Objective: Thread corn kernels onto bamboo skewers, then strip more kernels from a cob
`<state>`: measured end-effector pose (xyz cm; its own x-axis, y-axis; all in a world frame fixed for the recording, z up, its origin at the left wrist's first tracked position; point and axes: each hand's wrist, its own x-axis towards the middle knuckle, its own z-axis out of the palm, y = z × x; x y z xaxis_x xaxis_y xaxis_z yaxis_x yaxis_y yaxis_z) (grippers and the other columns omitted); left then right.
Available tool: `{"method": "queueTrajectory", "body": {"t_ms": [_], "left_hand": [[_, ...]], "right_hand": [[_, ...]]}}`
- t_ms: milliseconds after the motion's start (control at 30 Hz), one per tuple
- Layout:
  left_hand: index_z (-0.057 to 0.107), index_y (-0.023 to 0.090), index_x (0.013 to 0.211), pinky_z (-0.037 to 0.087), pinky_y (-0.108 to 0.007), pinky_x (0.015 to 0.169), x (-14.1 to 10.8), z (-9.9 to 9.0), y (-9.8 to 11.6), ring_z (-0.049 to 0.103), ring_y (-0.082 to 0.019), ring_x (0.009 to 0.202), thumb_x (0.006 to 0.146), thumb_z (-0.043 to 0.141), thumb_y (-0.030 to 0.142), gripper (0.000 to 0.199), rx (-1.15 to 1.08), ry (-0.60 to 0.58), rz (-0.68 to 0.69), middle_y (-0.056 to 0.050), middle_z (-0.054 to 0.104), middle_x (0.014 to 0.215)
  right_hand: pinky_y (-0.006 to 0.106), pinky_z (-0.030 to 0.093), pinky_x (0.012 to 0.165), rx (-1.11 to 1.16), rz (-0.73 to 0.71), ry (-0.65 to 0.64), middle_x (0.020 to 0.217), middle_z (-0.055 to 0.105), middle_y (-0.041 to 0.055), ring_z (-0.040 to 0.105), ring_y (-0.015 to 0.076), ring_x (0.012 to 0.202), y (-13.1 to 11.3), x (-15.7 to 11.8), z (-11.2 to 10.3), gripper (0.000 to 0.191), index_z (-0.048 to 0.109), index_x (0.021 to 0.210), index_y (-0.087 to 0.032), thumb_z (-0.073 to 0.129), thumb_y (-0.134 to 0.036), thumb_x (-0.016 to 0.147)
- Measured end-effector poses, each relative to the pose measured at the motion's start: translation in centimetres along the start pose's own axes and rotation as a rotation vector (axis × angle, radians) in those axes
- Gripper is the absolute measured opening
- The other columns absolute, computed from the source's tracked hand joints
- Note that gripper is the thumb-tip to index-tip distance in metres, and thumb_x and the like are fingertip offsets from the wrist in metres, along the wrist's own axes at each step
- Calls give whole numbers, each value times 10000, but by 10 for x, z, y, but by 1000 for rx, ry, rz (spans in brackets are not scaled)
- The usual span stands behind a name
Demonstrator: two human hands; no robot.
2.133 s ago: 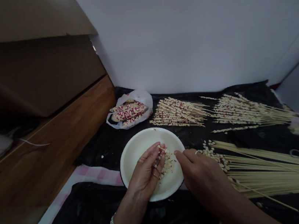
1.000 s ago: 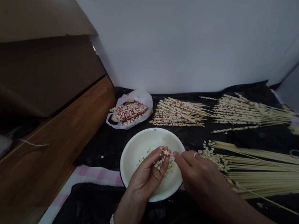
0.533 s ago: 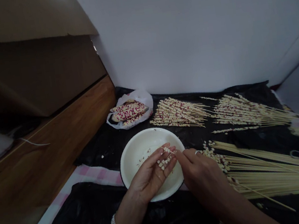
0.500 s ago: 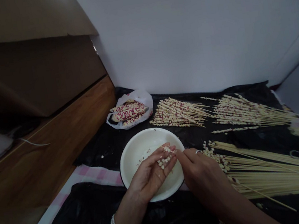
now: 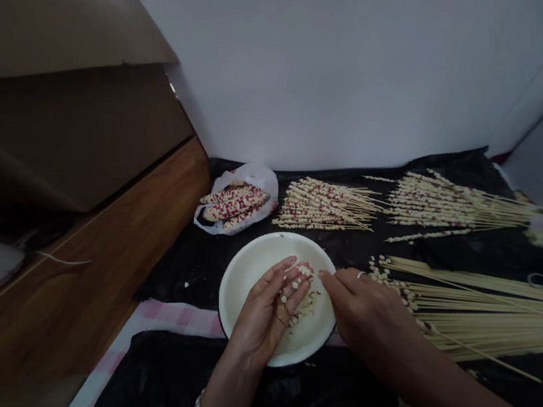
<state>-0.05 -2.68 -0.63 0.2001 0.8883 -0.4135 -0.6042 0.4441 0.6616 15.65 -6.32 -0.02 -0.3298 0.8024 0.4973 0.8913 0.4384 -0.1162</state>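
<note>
My left hand (image 5: 270,305) is cupped palm up over a white enamel basin (image 5: 232,283). Pale corn kernels (image 5: 295,285) lie against its fingers. By the left fingertips is the tip of a thin skewer (image 5: 307,270) with a few kernels threaded on it. My right hand (image 5: 364,305), a ring on one finger, is closed in a pinch at the skewer's near end; most of the shaft is hidden by that hand. Loose kernels and bits of chaff (image 5: 306,306) show in the basin below my left fingers.
Corn cobs (image 5: 236,203) sit in a plastic bag behind the basin. Two piles of kernel-threaded skewers (image 5: 325,204) lie at the back right. Bare bamboo sticks (image 5: 510,321) and loose kernels (image 5: 388,281) are right of my right hand. A cardboard box (image 5: 65,138) stands left.
My left hand has shifted slightly left and tipped, widening the gap to my right hand. Fewer kernels show in the palm, and more bits show in the basin beneath it.
</note>
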Motion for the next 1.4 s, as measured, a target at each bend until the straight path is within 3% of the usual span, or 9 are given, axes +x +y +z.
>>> {"method": "queueTrajectory", "body": {"t_ms": [200,367,500,633,833,1033,1200,1300,1400], "left_hand": [[643,107,827,570,-179,650,4,-3,0,681,-122,720,831,614,148,50,-15,91,-31,-69,685,798],[659,104,922,485,-89,458,6,-4,3,558,-32,486,847,602,171,116,-59,61,-66,-3,607,653],[649,70,1027,573,-177,665,7,-4,4,660,-99,687,872,554,155,200,-143,86,-81,-80,679,810],[644,43,1027,532,-296,903,7,-6,3,666,-188,954,827,506,28,243,-163,50,-69,-129,699,958],[618,58,1107,485,-293,967,4,-5,3,608,-228,1110,749,505,-48,391,-82,39,-62,-151,688,1078],[613,69,1036,503,-273,937,3,-1,1,615,-236,1098,770,588,-16,280,-27,61,-22,-178,676,1097],[631,82,893,553,-255,847,5,-4,0,676,-186,947,836,578,83,77,-34,90,0,-145,692,1021],[652,93,919,569,-173,677,5,-4,1,683,-114,732,854,567,112,109,-11,122,-16,-89,696,853],[663,113,1014,515,-107,527,5,-4,4,584,-38,511,861,566,128,182,-19,98,-24,-5,620,655]], "right_hand": [[297,333,558,46,10,-15,714,569,37,510,176,624,-1,1,-2,220,590,808,-170,445,-20,737],[301,332,551,50,-5,15,710,570,39,512,178,617,-2,1,-3,225,609,821,-160,436,-31,758],[303,344,566,49,12,-4,714,569,32,519,188,628,-2,1,-2,240,614,838,-165,459,-20,728],[302,337,560,61,19,-8,707,560,24,513,188,619,-1,1,-2,237,604,817,-181,466,-10,727],[305,344,573,88,35,-61,714,565,25,512,194,635,-1,1,-2,225,596,830,-185,468,-16,755],[306,344,560,103,29,-65,710,572,37,518,197,623,-1,1,-2,209,596,815,-177,455,-29,771],[300,346,559,86,15,-43,703,572,34,524,191,616,-2,1,-1,212,596,810,-174,459,-20,760],[296,343,553,70,-3,-26,702,571,33,525,185,608,-2,1,-2,203,593,802,-171,465,-21,755],[295,342,555,41,-18,4,709,574,32,520,181,602,-2,1,-3,210,607,847,-156,480,-23,745]]}}
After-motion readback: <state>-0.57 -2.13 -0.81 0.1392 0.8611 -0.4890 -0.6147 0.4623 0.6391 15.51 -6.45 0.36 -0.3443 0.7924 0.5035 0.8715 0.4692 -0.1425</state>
